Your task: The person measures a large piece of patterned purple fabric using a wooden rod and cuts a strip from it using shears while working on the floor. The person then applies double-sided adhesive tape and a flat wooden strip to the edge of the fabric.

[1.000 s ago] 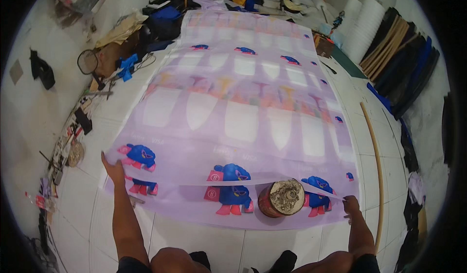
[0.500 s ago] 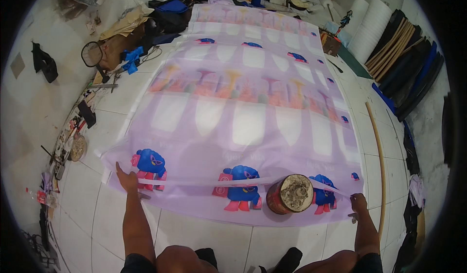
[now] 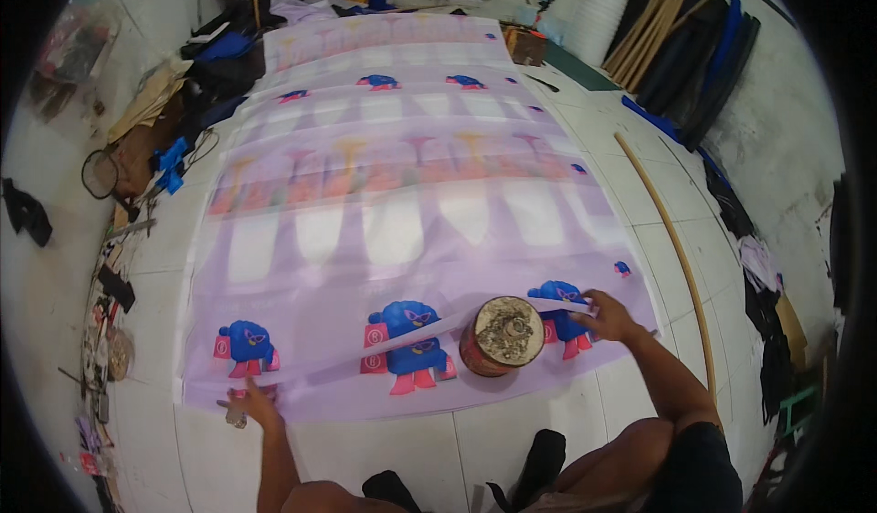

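Cloth (image 3: pixel 311 303) on floor (image 3: pixel 384 444) between left and right edges; looks light, soft, creases easily; tin (image 3: pixel 498 339) on it likely heavy. Right hand (image 3: pixel 612 317): grip narrow, pinching strip (image 3: pixel 563 305); left hand (image 3: pixel 256 405): cannot tell grip. Best held by strip ends

On my right, a long wooden pole (image 3: pixel 681 255) lies on the tiled floor (image 3: pixel 320 449); tan sticks (image 3: pixel 649 31) and dark rolls (image 3: pixel 694 70) lean further back. On my left I see a round mesh frame (image 3: pixel 100 174) near a blue item (image 3: pixel 171 164).
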The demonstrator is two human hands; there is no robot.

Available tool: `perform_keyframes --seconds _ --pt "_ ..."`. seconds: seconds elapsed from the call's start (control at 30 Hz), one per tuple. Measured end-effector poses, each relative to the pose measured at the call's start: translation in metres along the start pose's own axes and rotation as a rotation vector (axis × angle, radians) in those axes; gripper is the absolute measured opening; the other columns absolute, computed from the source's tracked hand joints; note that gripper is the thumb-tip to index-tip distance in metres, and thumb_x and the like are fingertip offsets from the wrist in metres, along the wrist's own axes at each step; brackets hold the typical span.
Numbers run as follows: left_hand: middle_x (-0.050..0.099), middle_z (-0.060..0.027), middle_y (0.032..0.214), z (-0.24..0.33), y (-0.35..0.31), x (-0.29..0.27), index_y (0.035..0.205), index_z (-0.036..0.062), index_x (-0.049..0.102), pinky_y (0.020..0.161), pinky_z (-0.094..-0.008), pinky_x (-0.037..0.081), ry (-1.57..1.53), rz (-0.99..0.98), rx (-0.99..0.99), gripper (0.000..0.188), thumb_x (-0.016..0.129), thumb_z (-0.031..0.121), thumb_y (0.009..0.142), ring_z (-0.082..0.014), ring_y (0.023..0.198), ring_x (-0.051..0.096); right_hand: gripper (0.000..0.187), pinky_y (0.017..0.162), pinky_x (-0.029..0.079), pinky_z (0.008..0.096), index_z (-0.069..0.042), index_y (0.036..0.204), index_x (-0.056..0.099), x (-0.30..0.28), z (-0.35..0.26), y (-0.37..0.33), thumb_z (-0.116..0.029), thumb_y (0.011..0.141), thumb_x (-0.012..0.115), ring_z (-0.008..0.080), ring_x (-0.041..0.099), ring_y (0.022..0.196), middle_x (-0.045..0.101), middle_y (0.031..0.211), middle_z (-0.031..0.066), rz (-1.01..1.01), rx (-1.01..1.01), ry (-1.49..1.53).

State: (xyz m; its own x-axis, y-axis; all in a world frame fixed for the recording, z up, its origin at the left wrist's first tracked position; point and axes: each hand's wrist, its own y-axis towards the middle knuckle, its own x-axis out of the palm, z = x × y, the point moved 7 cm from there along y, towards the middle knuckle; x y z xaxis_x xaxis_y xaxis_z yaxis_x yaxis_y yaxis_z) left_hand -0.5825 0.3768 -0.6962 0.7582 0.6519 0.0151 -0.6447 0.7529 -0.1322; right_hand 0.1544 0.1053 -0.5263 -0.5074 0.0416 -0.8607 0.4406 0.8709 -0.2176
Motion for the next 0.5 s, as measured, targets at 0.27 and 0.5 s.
perform_keyframes --seconds 0.27,0.5 --pt "0.050 -0.0123 0.089 -0.056 -0.163 0.097 0.127 0.0025 0.038 0.044 -0.0348 0.049 0.186 -0.645 -0.761 0.078 0.064 0.064 0.086 -0.0213 0.058 0.054 0.058 0.073 0.053 0.0484 -0.009 0.116 0.056 0.054 -0.144 0.002 -0.057 0.086 0.064 0.0390 0.067 0.087 0.068 0.099 0.0183 -0.195 -0.417 -0.334" --pt "0.051 -0.0076 0.079 -0.052 -0.166 0.134 0.108 0.0071 0.045 0.052 -0.0331 0.047 0.080 -0.818 -0.817 0.056 0.058 0.059 0.091 -0.0206 0.061 0.051 0.044 0.071 0.051 0.0506 -0.009 0.104 0.057 0.058 -0.126 0.023 -0.048 0.086 0.065 0.0405 0.066 0.081 0.068 0.084 0.0192 -0.246 -0.462 -0.303"
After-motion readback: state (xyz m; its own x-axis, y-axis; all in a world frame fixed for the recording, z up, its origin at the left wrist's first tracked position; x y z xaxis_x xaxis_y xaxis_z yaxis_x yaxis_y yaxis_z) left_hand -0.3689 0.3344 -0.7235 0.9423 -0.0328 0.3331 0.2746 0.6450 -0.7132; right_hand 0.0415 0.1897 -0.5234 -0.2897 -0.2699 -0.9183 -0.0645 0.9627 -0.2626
